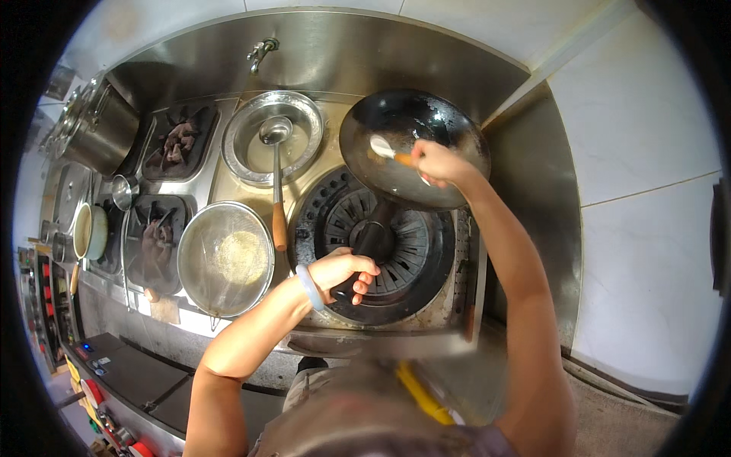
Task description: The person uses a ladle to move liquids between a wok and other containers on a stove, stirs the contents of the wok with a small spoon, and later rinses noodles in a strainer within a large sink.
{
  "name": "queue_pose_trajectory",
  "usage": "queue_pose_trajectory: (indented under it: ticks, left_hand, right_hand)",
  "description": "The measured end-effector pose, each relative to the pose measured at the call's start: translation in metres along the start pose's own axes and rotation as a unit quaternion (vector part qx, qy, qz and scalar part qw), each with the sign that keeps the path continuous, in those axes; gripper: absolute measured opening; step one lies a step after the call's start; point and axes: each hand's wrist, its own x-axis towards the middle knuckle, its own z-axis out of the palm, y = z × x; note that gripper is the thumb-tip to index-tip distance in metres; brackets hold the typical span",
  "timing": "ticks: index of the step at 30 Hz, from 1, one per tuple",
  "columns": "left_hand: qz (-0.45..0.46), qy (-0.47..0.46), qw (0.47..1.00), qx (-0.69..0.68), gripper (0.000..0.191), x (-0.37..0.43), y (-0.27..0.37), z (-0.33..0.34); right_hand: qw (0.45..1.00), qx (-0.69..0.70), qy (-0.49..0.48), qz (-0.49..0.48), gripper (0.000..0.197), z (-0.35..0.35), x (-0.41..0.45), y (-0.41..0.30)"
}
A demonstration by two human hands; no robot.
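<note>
My left hand [348,274] is closed around the black handle [372,237] of a wok [411,120]. The wok is lifted off the round burner [422,280] and tilted, with its inside towards me. In my right hand [442,163] is a short tool with a white head [381,146] and an orange-brown handle [404,159]. Its head is over the wok's inner wall; whether it touches the metal I cannot tell. Left of the burner, a steel ladle [276,134] with a wooden handle rests across a metal basin [228,140].
A mesh strainer [197,251] with pale crumbs lies left of the burner. Beyond it are grates with dark contents [178,143], a tall steel pot [100,128] and a small pan [97,231]. A tap [262,54] juts from the back wall. A steel panel [531,217] stands to the right.
</note>
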Motion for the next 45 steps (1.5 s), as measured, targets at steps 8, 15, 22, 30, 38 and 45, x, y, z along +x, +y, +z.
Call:
queue_pose_trajectory:
  ticks: [8, 15, 22, 30, 38, 45]
  left_hand:
    - [0.014, 0.001, 1.000, -0.018, 0.013, -0.002, -0.013, -0.008]
    - [0.011, 0.014, 0.999, 0.026, 0.019, 0.006, -0.021, 0.004]
    - [0.023, 0.041, 0.998, 0.037, 0.016, 0.015, -0.043, 0.002]
    - [0.070, 0.059, 0.995, 0.034, 0.016, 0.020, -0.051, 0.007]
    - [0.067, 0.085, 0.988, 0.111, 0.013, 0.017, -0.046, 0.017]
    - [0.075, 0.113, 0.983, 0.124, 0.009, 0.019, -0.044, 0.028]
  right_hand:
    - [0.954, -0.252, 0.114, -0.117, 0.032, 0.003, 0.000, 0.030]
    - [0.961, 0.267, 0.009, -0.071, 0.026, 0.018, 0.019, -0.011]
    - [0.956, 0.270, -0.114, -0.029, 0.019, 0.028, -0.057, 0.003]
    - [0.995, -0.099, 0.018, 0.019, 0.027, -0.014, -0.082, 0.089]
    - [0.986, 0.136, 0.090, -0.034, 0.024, 0.013, -0.023, 0.070]
    - [0.940, 0.329, -0.093, -0.022, 0.018, 0.004, -0.067, 0.047]
